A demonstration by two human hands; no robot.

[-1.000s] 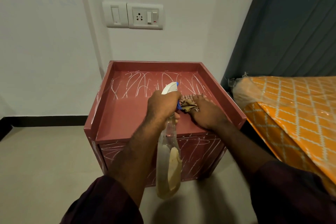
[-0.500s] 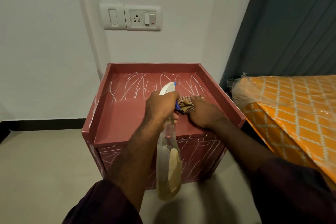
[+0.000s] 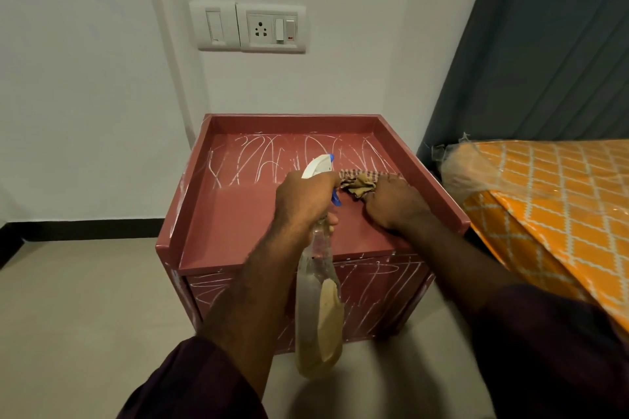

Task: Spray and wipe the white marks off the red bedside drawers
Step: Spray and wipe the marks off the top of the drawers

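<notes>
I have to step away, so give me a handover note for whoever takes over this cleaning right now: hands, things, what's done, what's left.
Left hand grips the spray bottle by its neck.
Right hand holds the cloth on the top of the red bedside drawers, right of centre.
Done: the near half of the top looks free of marks.
Left: white marks across the back of the top, the front and the left side.

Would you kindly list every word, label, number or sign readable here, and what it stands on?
No text can be read.
The spray bottle: its tan label is too blurred to read.
The socket plate: no lettering visible.
The red bedside drawers: only white scribbles, no letters.
</notes>
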